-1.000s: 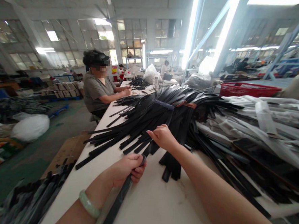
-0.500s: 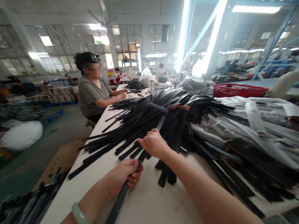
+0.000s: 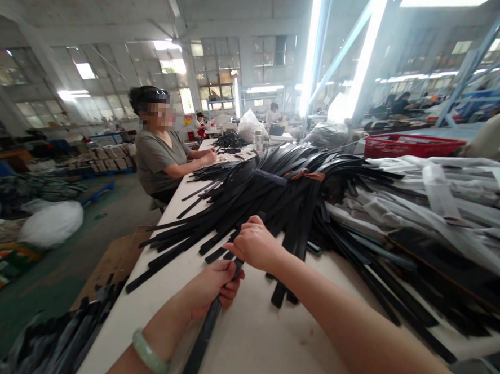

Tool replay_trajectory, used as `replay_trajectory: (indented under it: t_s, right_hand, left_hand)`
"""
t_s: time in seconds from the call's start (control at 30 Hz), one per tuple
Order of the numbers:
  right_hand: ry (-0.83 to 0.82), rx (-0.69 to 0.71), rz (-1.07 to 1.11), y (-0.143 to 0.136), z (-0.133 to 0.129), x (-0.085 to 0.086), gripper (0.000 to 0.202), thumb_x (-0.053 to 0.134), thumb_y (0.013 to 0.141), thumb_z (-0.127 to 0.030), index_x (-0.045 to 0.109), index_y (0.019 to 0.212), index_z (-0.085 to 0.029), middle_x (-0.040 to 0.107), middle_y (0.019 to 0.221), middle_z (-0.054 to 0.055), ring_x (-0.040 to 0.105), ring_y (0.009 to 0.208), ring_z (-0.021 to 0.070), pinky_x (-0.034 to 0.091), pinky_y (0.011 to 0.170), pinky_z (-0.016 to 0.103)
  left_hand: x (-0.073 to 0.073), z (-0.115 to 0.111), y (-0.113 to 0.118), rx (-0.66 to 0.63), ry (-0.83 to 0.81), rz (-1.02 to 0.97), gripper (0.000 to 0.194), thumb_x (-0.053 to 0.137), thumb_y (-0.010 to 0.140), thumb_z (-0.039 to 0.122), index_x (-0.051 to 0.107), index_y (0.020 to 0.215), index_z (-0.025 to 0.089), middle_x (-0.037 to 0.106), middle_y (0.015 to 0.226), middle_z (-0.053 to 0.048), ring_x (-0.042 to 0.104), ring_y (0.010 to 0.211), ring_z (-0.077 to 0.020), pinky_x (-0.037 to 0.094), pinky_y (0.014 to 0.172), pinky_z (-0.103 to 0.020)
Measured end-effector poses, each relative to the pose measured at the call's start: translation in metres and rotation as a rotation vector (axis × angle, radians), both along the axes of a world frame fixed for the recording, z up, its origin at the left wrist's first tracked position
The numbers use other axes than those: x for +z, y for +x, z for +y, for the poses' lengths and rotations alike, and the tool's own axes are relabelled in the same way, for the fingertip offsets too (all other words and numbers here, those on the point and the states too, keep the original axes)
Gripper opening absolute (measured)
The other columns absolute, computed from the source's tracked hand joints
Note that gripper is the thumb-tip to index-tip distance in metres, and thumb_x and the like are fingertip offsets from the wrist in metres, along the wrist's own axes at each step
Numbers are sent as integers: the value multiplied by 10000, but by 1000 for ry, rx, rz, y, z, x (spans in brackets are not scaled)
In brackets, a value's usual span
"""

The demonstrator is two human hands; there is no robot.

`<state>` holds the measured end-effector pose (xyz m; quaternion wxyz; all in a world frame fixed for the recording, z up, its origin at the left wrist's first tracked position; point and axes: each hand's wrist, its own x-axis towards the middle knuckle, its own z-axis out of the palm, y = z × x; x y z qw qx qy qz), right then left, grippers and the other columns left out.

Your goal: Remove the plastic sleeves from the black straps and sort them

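Observation:
A long black strap [image 3: 201, 339] runs from the bottom of the view up through both of my hands. My left hand [image 3: 218, 289] is closed around it, thumb on top. Just beyond, my right hand [image 3: 257, 244] grips the same strap with curled fingers; a short dark end shows past the knuckles. Beneath and behind my right hand spreads a large heap of black straps [image 3: 240, 200], their loose ends fanning towards me. A brown tie [image 3: 308, 175] and a dark grey band [image 3: 271, 177] lie across the heap.
White-wrapped strips [image 3: 440, 193] are piled at the right, with a red basket [image 3: 413, 147] behind them. Across the pale table [image 3: 265, 346], a co-worker [image 3: 161, 153] sits at the left edge. More black straps [image 3: 58, 333] stand low at the left, beside cardboard [image 3: 112, 263].
My right hand has come slightly closer to my left along the strap. Less of the strap shows beyond my right hand. The view has shifted a little to the left.

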<state>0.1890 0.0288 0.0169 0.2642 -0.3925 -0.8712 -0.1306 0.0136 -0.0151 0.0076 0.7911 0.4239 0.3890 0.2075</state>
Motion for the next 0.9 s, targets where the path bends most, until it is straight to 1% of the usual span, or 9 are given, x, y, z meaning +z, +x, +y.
replay_trajectory:
  t_s: [0.07,0.2,0.27,0.4,0.5,0.67,0.77,0.83,0.9]
  right_hand:
    - [-3,52,7,-4,-2,-2,542,448,960,-457,632,538,-170,591,511,14,476,595,122,256,785,326]
    - [-43,-153,128,17,10,-3,568,438,967,-437,589,499,-152,559,491,16,463,567,113,255,753,321]
    - [-76,-161,161,24,15,-3,567,440,968,-413,567,482,-149,530,471,5,444,538,103,256,708,306]
    - [-69,-2,178,8,9,-5,523,466,950,-381,541,486,-152,538,492,4,447,548,100,263,699,292]
    - [-91,72,200,-8,1,-7,513,467,948,-375,524,490,-152,533,485,4,441,538,96,274,700,286]
    - [-213,218,280,-17,-7,-8,541,428,963,-399,504,486,-155,520,492,8,414,522,96,292,671,281]
    - [-323,313,344,-15,-10,-6,483,442,951,-356,517,517,-159,500,498,-3,393,513,95,302,627,267]
    - [-376,376,349,-13,-11,-4,419,496,919,-329,537,538,-160,504,506,-14,398,507,89,308,586,244]
    - [-424,420,360,-11,-13,-3,381,547,886,-335,552,549,-159,514,519,-23,402,499,82,306,533,221]
  left_hand:
    - [1,0,-1,-5,8,-5,521,766,685,561,488,824,143,290,583,78,188,473,-27,127,440,-144]
    - [5,1,-3,-30,5,-3,502,769,700,526,500,860,133,293,594,77,179,484,-25,114,442,-142]
    - [4,1,-3,-49,-3,24,503,761,702,537,494,857,140,290,589,79,176,477,-25,103,437,-145]
    - [0,3,-5,-78,18,41,506,740,706,568,465,828,160,272,581,85,169,463,-26,96,431,-147]
    - [0,4,-7,-97,56,27,484,716,735,565,458,823,165,268,578,85,162,461,-30,100,427,-150]
    - [7,1,-10,-125,124,10,453,691,765,555,471,826,164,294,570,76,166,451,-37,111,420,-159]
    - [12,-3,-11,-126,150,8,455,684,769,558,463,820,164,286,569,79,155,446,-35,101,419,-159]
    - [16,-8,-11,-115,154,7,432,703,763,514,471,840,158,293,577,78,164,445,-31,105,426,-154]
    - [21,-14,-11,-103,151,9,405,766,702,379,500,891,140,342,601,63,226,455,-28,144,438,-147]
